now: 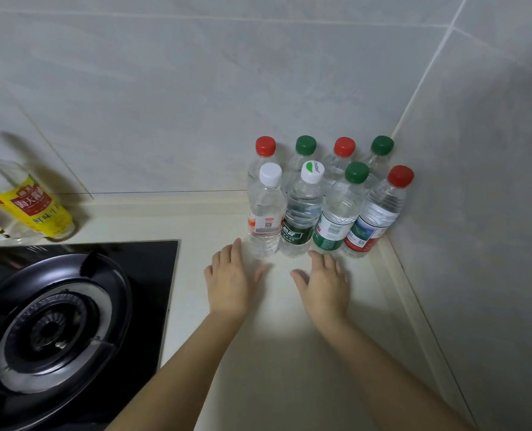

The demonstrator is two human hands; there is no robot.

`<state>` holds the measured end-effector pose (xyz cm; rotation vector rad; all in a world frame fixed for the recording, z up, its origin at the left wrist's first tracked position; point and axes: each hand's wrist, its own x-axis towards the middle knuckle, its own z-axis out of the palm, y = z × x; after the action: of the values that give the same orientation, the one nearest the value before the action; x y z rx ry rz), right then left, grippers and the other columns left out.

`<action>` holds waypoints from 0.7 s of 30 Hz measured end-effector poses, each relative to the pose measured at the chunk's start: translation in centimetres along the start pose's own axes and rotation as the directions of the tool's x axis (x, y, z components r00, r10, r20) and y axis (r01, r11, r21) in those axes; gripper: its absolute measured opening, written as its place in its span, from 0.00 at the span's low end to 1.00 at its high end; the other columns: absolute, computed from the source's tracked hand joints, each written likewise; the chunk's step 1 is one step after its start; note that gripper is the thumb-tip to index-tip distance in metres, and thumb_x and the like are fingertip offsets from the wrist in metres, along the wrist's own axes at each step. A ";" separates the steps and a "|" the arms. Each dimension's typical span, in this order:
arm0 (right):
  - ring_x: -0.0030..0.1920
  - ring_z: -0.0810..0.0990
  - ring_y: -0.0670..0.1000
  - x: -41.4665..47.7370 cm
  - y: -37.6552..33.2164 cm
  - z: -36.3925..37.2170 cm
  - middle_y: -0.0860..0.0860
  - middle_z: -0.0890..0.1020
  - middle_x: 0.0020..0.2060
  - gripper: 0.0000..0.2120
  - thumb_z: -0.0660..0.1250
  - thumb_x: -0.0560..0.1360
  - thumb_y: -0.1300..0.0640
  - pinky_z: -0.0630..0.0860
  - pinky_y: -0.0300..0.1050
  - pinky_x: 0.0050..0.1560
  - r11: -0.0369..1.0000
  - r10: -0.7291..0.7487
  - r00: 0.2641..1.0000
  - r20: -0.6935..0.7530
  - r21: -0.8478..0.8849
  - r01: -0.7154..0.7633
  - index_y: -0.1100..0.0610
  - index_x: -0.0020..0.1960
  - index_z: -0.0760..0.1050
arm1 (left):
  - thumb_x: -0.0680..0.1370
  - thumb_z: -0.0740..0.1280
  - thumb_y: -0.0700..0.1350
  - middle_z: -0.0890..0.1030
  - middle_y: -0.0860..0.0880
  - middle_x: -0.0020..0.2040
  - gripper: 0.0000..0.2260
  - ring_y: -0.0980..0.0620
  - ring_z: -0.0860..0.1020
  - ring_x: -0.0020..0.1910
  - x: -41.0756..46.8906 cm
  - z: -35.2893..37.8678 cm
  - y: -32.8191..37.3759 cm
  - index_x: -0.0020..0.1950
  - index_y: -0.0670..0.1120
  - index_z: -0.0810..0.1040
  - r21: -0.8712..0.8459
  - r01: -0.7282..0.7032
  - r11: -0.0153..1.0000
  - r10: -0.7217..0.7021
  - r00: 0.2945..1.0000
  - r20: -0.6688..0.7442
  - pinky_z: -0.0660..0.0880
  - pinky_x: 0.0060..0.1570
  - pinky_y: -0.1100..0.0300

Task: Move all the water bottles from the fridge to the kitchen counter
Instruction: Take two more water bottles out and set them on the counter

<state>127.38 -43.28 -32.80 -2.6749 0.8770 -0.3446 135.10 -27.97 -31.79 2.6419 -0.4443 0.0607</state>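
Near edge: left hand point(229, 283) and right hand point(325, 283) hover open-palmed, empty, over desk point(289, 353), just short of eight water bottles point(302, 213) standing upright in two rows, far right corner. I'd square front row with gentle low pushes, toppling none.

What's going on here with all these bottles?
A person is lining up water bottles on a kitchen counter. Eight stand upright in the corner, in two rows of four. The left hand and right hand are both open, just in front of the front row, holding nothing. A stove and a sauce bottle are off to the left.
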 end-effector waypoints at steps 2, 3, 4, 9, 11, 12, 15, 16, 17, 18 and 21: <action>0.55 0.79 0.59 -2.5 0.2 -0.7 0.55 0.81 0.54 0.26 0.76 0.66 0.45 0.73 0.54 0.49 0.989 -0.093 0.996 -0.005 -0.117 0.091 0.56 0.59 0.79 | 0.74 0.54 0.68 0.77 0.44 0.64 0.36 0.41 0.74 0.64 -2.9 -1.2 -0.8 0.70 0.42 0.72 0.090 -0.099 0.991 0.101 0.994 -0.027 0.71 0.60 0.42; 0.60 0.78 0.58 -3.9 0.2 -1.1 0.54 0.80 0.58 0.26 0.73 0.67 0.44 0.73 0.56 0.52 0.981 -0.132 0.991 0.017 -0.138 0.133 0.56 0.61 0.78 | 0.74 0.53 0.67 0.77 0.43 0.65 0.36 0.39 0.74 0.66 -4.4 -1.7 -1.1 0.70 0.42 0.71 0.136 -0.140 0.981 0.144 0.990 -0.015 0.70 0.61 0.39; 0.64 0.76 0.58 -5.4 0.1 -1.7 0.54 0.79 0.62 0.26 0.68 0.69 0.43 0.70 0.59 0.58 0.976 -0.154 0.987 0.048 -0.149 0.160 0.55 0.63 0.77 | 0.75 0.53 0.66 0.76 0.42 0.66 0.35 0.38 0.73 0.67 -5.9 -2.4 -1.4 0.71 0.41 0.71 0.170 -0.175 0.970 0.176 0.984 0.010 0.69 0.62 0.36; 0.67 0.75 0.62 -12.0 -0.3 -5.9 0.57 0.76 0.68 0.30 0.57 0.69 0.41 0.70 0.71 0.62 0.963 -0.153 0.967 0.205 -0.187 0.192 0.54 0.66 0.76 | 0.77 0.51 0.63 0.70 0.41 0.72 0.34 0.39 0.65 0.73 -12.7 -5.8 -1.5 0.74 0.42 0.65 0.152 -0.224 0.963 0.198 0.965 0.170 0.63 0.67 0.35; 0.70 0.72 0.62 -15.1 -0.2 -8.5 0.57 0.73 0.70 0.30 0.55 0.72 0.41 0.69 0.71 0.64 0.967 -0.096 0.961 0.260 -0.205 0.152 0.53 0.69 0.73 | 0.77 0.48 0.65 0.65 0.43 0.76 0.35 0.41 0.59 0.76 -15.1 -7.1 -1.0 0.77 0.44 0.61 0.094 -0.268 0.959 0.241 0.943 0.229 0.57 0.71 0.38; 0.73 0.68 0.61 -16.8 -0.1 -10.0 0.57 0.70 0.73 0.31 0.52 0.74 0.41 0.65 0.70 0.67 0.968 -0.060 0.962 0.266 -0.219 0.121 0.52 0.72 0.69 | 0.78 0.47 0.65 0.63 0.43 0.76 0.35 0.41 0.57 0.77 -16.2 -7.7 -0.7 0.77 0.44 0.60 0.060 -0.311 0.949 0.287 0.925 0.248 0.56 0.72 0.39; 0.79 0.50 0.58 -22.3 0.8 -14.0 0.54 0.55 0.79 0.34 0.40 0.77 0.37 0.46 0.64 0.75 0.961 0.100 0.960 0.263 -0.275 -0.024 0.49 0.79 0.53 | 0.79 0.47 0.64 0.62 0.44 0.77 0.33 0.42 0.55 0.78 -19.0 -9.3 1.5 0.77 0.45 0.59 -0.078 -0.449 0.890 0.451 0.842 0.297 0.56 0.73 0.41; 0.79 0.51 0.58 -24.3 1.3 -15.3 0.54 0.56 0.79 0.34 0.39 0.77 0.37 0.46 0.63 0.75 0.953 0.150 0.964 0.218 -0.293 -0.082 0.49 0.79 0.52 | 0.79 0.47 0.64 0.62 0.44 0.77 0.33 0.42 0.54 0.78 -20.0 -9.7 2.6 0.77 0.45 0.59 -0.127 -0.495 0.860 0.508 0.803 0.312 0.56 0.73 0.41; 0.78 0.56 0.59 -26.2 1.6 -16.7 0.54 0.60 0.78 0.33 0.41 0.78 0.37 0.49 0.63 0.74 0.939 0.206 0.965 0.162 -0.311 -0.148 0.50 0.79 0.56 | 0.79 0.48 0.64 0.62 0.44 0.77 0.32 0.42 0.55 0.78 -21.1 -10.2 3.9 0.77 0.45 0.60 -0.171 -0.550 0.818 0.574 0.756 0.314 0.56 0.73 0.41; 0.76 0.62 0.60 -28.1 1.9 -18.1 0.55 0.65 0.76 0.32 0.45 0.78 0.37 0.55 0.63 0.73 0.919 0.267 0.959 0.095 -0.325 -0.224 0.51 0.77 0.60 | 0.79 0.48 0.64 0.63 0.43 0.76 0.32 0.42 0.56 0.77 -22.3 -10.7 5.3 0.76 0.45 0.61 -0.211 -0.606 0.767 0.641 0.702 0.311 0.57 0.73 0.41; 0.73 0.67 0.61 -34.1 3.3 -22.6 0.55 0.70 0.73 0.29 0.52 0.78 0.38 0.61 0.66 0.70 0.842 0.429 0.898 -0.101 -0.314 -0.438 0.51 0.74 0.65 | 0.79 0.50 0.62 0.65 0.44 0.75 0.30 0.42 0.57 0.77 -26.3 -12.2 10.1 0.76 0.46 0.61 -0.337 -0.746 0.574 0.818 0.498 0.289 0.58 0.72 0.42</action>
<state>91.71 -29.91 -17.53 -2.6461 1.6376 -0.1318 107.36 -23.16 -19.53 2.0287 -1.7160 -0.2583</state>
